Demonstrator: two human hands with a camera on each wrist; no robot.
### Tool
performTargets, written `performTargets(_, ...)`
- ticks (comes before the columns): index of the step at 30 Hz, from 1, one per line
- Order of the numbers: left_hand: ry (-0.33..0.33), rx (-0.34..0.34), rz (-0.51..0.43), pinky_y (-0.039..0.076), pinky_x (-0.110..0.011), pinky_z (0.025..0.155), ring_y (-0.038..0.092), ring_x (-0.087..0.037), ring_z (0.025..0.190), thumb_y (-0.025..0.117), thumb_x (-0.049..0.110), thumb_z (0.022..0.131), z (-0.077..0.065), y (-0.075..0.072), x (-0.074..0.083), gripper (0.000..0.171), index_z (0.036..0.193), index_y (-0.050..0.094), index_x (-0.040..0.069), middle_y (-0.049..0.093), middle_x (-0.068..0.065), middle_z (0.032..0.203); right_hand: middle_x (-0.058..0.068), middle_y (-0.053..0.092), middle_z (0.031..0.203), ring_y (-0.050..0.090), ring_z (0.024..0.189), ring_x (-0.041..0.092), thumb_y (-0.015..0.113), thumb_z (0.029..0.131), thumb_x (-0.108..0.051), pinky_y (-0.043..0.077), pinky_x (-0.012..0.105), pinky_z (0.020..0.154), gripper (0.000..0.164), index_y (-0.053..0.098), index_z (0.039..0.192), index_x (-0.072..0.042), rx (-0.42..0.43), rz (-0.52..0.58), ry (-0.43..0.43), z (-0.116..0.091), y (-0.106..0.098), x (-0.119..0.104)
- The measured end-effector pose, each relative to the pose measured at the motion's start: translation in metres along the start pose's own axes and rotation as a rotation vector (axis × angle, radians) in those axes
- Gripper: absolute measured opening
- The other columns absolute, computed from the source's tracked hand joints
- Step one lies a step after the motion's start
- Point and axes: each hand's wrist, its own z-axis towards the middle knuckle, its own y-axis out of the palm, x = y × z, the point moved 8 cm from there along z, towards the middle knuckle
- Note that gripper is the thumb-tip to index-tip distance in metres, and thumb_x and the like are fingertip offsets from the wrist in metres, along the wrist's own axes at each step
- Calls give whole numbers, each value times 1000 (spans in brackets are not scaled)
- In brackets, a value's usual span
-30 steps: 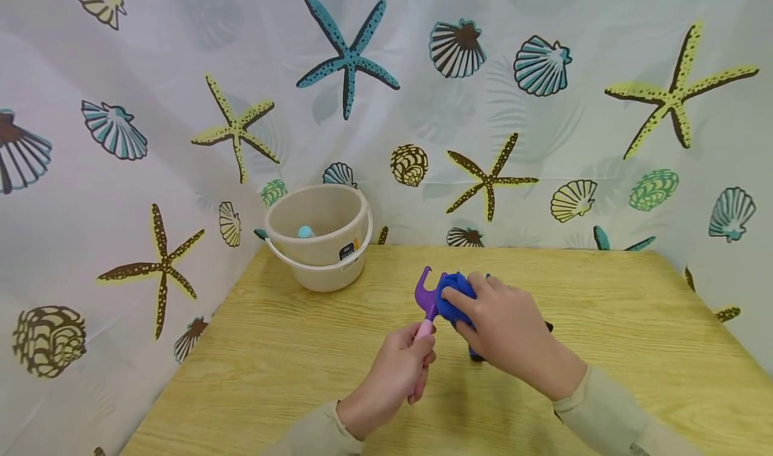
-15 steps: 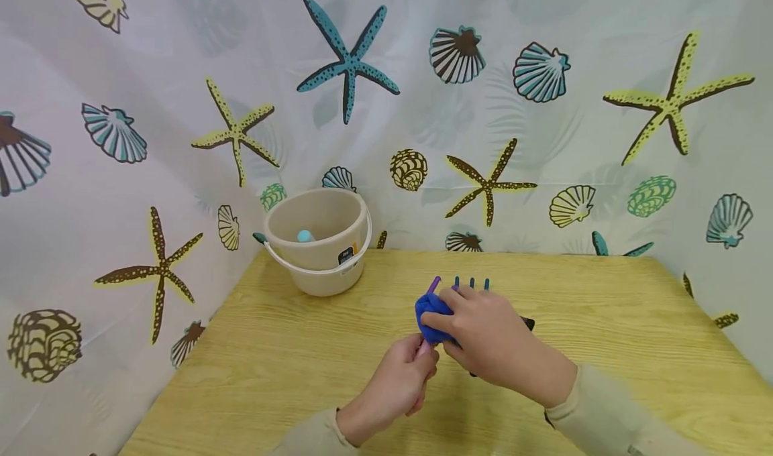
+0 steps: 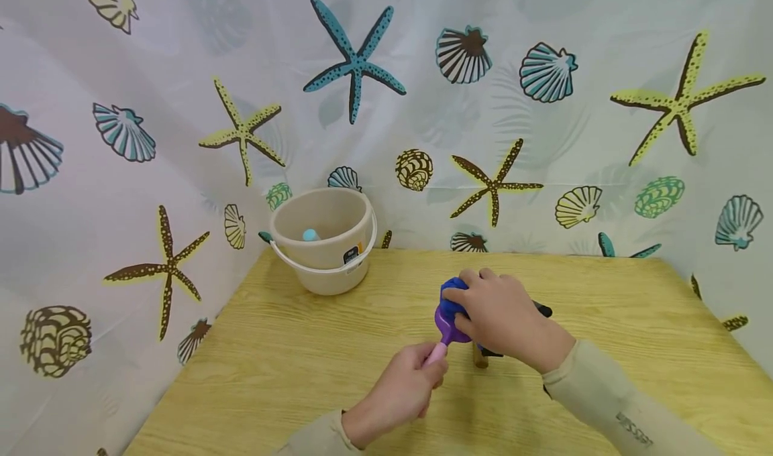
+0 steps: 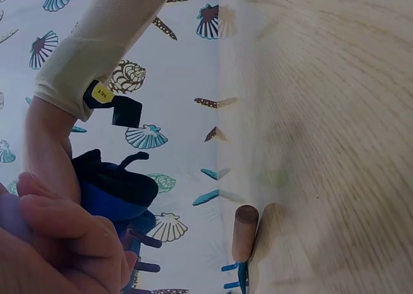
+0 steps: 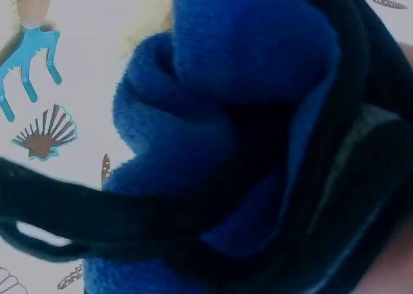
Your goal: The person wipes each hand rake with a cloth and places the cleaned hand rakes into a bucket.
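Observation:
My left hand (image 3: 401,385) grips the pink handle of a small purple hand rake (image 3: 445,327), held above the table with its head pointing away. Bunched over the rake's head is a blue plush cloth (image 3: 453,298) with dark edging, held by my right hand (image 3: 507,318). Purple tines (image 4: 148,267) stick out past the cloth in the left wrist view; the cloth hides much of the head. Beneath my right hand, a blue hand rake (image 5: 32,55) with a wooden handle (image 4: 245,233) lies on the table.
A beige bucket (image 3: 326,278) with a white handle stands at the back left, a light-blue rounded object (image 3: 310,235) inside it. The wood-grain table (image 3: 290,375) meets a shell-and-starfish curtain (image 3: 410,114) at the back and both sides.
The cloth first slid down the purple rake's head toward the pink handle, then back up to its far end. The purple neck shows again, and the left hand has shifted slightly right.

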Motion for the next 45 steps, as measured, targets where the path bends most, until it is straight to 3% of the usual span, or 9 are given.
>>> performTargets(3,-20,-23,-18,31,-22,37,34,-11,38,52,22,105,1,3,-3,21,90,57,8,45,3,69,12,67,119,65,97,32,72,91,-40,61,47,73,33,73,118,-21,-39,13,-56,-5,1,-8)
performTargets(11,-14,-43,-19,27,-22,35,31,-10,36,48,20,106,4,5,-4,19,96,60,9,42,4,64,4,69,113,65,94,26,77,88,-34,61,43,68,13,76,100,-28,-1,101,-242,-12,-11,-33)
performTargets(14,0,-37,-1,28,-22,35,32,-11,36,49,22,106,3,5,-3,22,92,59,8,43,4,65,4,69,112,65,93,27,77,88,-33,60,43,67,14,76,102,-28,11,80,-204,-9,-9,-27)
performTargets(19,-6,-31,-1,30,-22,36,34,-10,38,52,21,104,2,6,-2,19,91,58,9,47,3,70,8,69,109,66,90,29,74,91,-34,61,45,67,22,75,112,-25,30,27,-63,-3,1,1)
performTargets(23,-19,-38,-17,29,-22,36,34,-10,39,52,21,105,1,7,-1,18,95,59,8,47,3,71,9,68,108,67,89,28,74,91,-39,60,44,67,33,73,119,-21,-3,108,-5,-5,9,21)
performTargets(28,-27,-41,-27,27,-22,35,32,-10,37,52,19,104,1,8,-2,17,94,59,7,47,3,68,8,66,108,65,88,24,81,83,-37,58,40,65,42,72,121,-22,-76,178,-29,-13,11,24)
performTargets(36,-28,-46,-38,27,-22,35,31,-10,37,53,20,103,1,9,-2,16,96,60,7,47,2,68,6,69,108,65,89,22,79,78,-18,58,39,63,34,75,111,-25,-64,182,-142,-22,-4,0)
performTargets(40,-25,-36,-24,27,-21,36,32,-10,38,54,20,103,0,11,-1,18,91,60,8,47,2,68,4,69,100,62,81,21,78,77,-16,56,37,60,29,76,106,-23,-62,112,-105,-20,-7,3)
performTargets(45,-47,-20,7,28,-22,38,34,-11,40,55,21,102,-2,11,-2,14,95,63,10,48,2,71,6,70,97,65,81,26,83,80,-25,59,42,60,24,78,103,-20,-77,13,-39,-15,-3,18)
